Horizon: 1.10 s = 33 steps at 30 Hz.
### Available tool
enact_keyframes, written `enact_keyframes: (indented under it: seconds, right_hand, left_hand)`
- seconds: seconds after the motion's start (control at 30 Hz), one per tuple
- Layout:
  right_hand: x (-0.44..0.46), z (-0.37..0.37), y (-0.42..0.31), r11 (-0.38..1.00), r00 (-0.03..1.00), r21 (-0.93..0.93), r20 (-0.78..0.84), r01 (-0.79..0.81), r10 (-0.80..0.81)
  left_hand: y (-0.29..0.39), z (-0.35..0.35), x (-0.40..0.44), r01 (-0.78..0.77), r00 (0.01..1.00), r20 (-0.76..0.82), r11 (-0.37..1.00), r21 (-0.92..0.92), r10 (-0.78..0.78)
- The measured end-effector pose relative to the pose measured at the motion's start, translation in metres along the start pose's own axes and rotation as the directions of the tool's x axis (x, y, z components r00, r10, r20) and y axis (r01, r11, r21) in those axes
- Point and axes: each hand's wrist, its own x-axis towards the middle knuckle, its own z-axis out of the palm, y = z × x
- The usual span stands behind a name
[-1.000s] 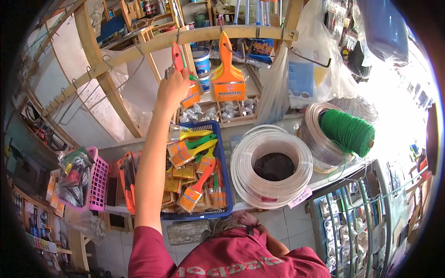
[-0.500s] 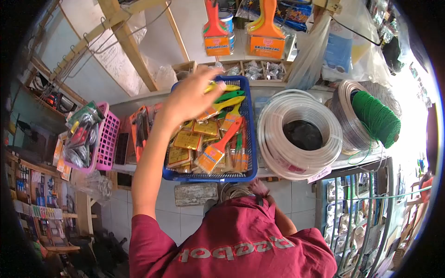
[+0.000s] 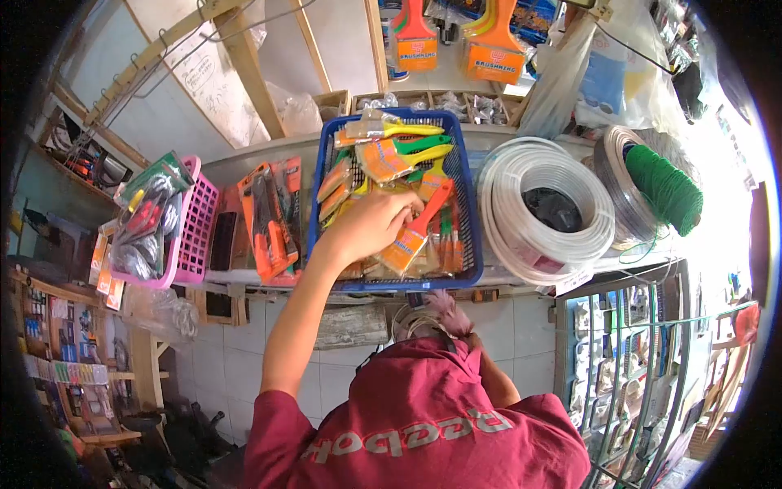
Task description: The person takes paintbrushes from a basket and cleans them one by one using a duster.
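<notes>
Over the blue plastic basket (image 3: 475,204) of packaged paintbrushes, my left hand (image 3: 379,222) reaches down with its fingers curled. Its fingertips are beside a paintbrush with a red-orange handle (image 3: 429,210); what is under them is hidden. Farther up in the basket lie a yellow-handled paintbrush (image 3: 391,159) and a green handle (image 3: 423,143). My right hand (image 3: 476,342), low in front of my body and mostly hidden by the maroon shirt, is closed at the base of a pinkish feather duster (image 3: 446,312).
Left of the basket are orange-handled tools in packs (image 3: 273,228) and a pink basket (image 3: 195,224) of packaged goods. White cable coils (image 3: 521,244) and a green cord roll (image 3: 664,187) stand at right. Large paintbrushes (image 3: 495,53) hang ahead. A barred glass case (image 3: 623,367) is lower right.
My left hand has come down and nearer, from above the basket's far part to the brushes in its middle. The view has shifted, so the basket appears farther right and higher.
</notes>
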Motion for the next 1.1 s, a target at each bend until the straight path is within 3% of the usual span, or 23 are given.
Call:
enact_keyframes:
  seconds: [0.1,0.17,0.2,0.4,0.57,0.67,0.77,0.87,0.97,1.0,1.07,1.1]
  right_hand:
    - [-0.004,-0.007,-0.019,0.998,0.998,0.049,-0.043,-0.044,0.046]
    - [-0.015,0.005,-0.01,0.994,0.998,-0.101,-0.061,-0.032,0.026]
    - [-0.022,0.013,-0.006,0.984,0.998,-0.175,-0.068,-0.03,0.018]
    - [-0.04,0.023,-0.012,0.977,0.989,-0.162,-0.064,-0.142,0.134]
    - [-0.051,0.029,-0.01,0.962,0.992,-0.241,-0.03,-0.129,0.125]
    - [-0.056,0.033,-0.005,0.948,0.993,-0.297,-0.002,-0.111,0.115]
    - [-0.059,0.035,0.0,0.93,0.995,-0.357,0.023,-0.084,0.099]
    - [-0.059,0.035,0.002,0.919,0.994,-0.386,0.031,-0.083,0.103]
    - [-0.054,0.021,-0.01,0.958,0.99,-0.25,-0.004,-0.139,0.142]
    - [-0.052,0.015,-0.016,0.969,0.987,-0.185,-0.013,-0.162,0.163]
    - [-0.055,0.022,-0.01,0.969,0.987,-0.189,-0.04,-0.158,0.153]
    - [-0.056,0.025,-0.006,0.97,0.988,-0.192,-0.05,-0.151,0.145]
  left_hand:
    - [-0.007,0.002,0.004,0.015,1.0,-0.011,0.999,-0.052,-0.016]
    - [-0.004,0.0,0.008,0.062,0.998,0.013,0.997,-0.045,-0.062]
    - [-0.003,0.001,0.01,0.069,0.997,0.021,0.997,-0.017,-0.069]
    - [0.004,0.007,0.012,0.079,0.997,0.001,0.983,0.167,-0.08]
    - [0.004,0.017,0.009,0.111,0.994,-0.031,0.985,0.13,-0.107]
    - [-0.002,0.026,0.01,0.054,0.998,-0.05,0.945,0.323,-0.04]
    - [0.001,0.024,0.014,0.13,0.987,0.053,0.954,0.272,-0.15]
    - [0.012,0.014,0.008,0.104,0.966,0.239,0.995,-0.004,-0.1]
    - [0.005,0.014,0.001,-0.066,0.985,0.147,0.98,-0.189,0.095]
    - [0.001,0.017,-0.002,-0.036,0.99,0.112,0.91,-0.414,0.09]
    - [-0.001,0.021,-0.009,0.007,0.997,0.05,0.619,-0.785,0.053]
    - [-0.001,0.02,-0.012,-0.039,0.998,-0.009,0.541,-0.84,0.058]
